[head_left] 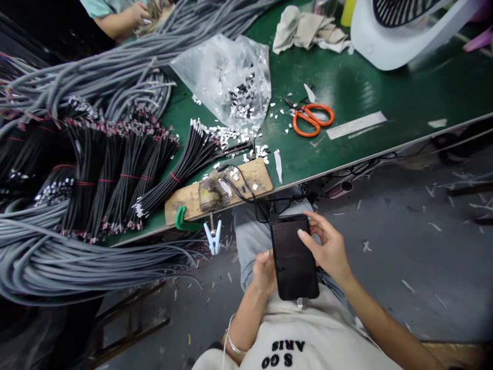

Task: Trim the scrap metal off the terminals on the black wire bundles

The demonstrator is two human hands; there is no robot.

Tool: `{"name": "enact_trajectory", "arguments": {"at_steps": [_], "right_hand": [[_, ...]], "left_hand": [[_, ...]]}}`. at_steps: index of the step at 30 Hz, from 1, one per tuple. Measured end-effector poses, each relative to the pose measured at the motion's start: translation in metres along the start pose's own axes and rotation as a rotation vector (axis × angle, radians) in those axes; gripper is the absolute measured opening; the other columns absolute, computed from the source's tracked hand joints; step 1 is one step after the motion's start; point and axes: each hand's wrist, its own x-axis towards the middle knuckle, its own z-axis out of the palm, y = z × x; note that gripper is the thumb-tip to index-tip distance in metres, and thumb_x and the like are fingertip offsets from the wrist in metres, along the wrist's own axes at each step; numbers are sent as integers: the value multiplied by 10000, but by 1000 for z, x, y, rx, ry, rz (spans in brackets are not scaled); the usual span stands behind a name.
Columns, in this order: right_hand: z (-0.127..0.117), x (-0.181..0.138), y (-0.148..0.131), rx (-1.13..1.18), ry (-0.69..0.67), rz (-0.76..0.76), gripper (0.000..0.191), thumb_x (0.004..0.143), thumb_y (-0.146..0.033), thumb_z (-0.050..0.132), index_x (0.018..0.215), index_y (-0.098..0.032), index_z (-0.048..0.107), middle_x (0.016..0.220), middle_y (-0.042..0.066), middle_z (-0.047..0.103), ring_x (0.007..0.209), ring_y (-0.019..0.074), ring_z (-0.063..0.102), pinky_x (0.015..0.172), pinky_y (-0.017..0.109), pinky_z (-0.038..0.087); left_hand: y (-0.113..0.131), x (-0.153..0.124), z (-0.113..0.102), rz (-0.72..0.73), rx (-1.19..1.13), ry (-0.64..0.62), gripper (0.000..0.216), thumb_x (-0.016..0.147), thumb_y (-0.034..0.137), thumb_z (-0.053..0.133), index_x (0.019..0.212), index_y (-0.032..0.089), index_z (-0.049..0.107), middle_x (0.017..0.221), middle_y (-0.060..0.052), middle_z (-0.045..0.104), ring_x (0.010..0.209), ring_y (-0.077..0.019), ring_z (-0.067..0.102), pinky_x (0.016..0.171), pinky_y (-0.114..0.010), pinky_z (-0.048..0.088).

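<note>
A black phone with a dark screen lies on my lap, a cable plugged in at its top end. My left hand grips its left edge, fingers curled under it. My right hand holds the right edge, thumb stretched across the screen. Both hands are below the table's front edge, over my grey trousers.
The green table carries black wire bundles, grey cables, a plastic bag of metal terminals, orange scissors, a wooden board with a clamped tool, rags and a white fan. Another person's hands work at the far left.
</note>
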Motion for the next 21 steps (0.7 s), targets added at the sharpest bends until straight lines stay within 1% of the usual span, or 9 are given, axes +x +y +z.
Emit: {"name": "enact_trajectory", "arguments": {"at_steps": [7,11,14,21], "right_hand": [[-7,4,-3,-32,14,-45,331,775,-275,593,1100,-215,573,857,29,558,737,155,537,701,301,448],[-8,5,0,-45,-9,-54,356,761,-259,614,1111,-221,561,858,22,549,750,154,529,712,301,441],[-6,5,1,-46,-2,-56,362,753,-255,623,1108,-220,559,860,22,552,755,157,529,712,303,439],[-7,3,-3,-59,10,-66,368,743,-260,632,1102,-218,562,847,21,555,741,157,527,705,306,438]], "left_hand": [[0,-1,1,6,7,0,507,578,452,562,941,114,668,1037,-127,676,1146,-378,478,961,-481,325],[-1,-1,1,23,8,-7,488,591,447,566,941,124,674,993,-114,694,1141,-371,487,963,-482,324],[-1,-1,1,22,5,-19,477,593,448,577,925,124,687,971,-111,702,1128,-368,500,969,-480,319],[-1,-2,1,28,11,-25,487,595,458,578,927,121,693,1011,-116,691,1115,-364,513,970,-474,324]]}}
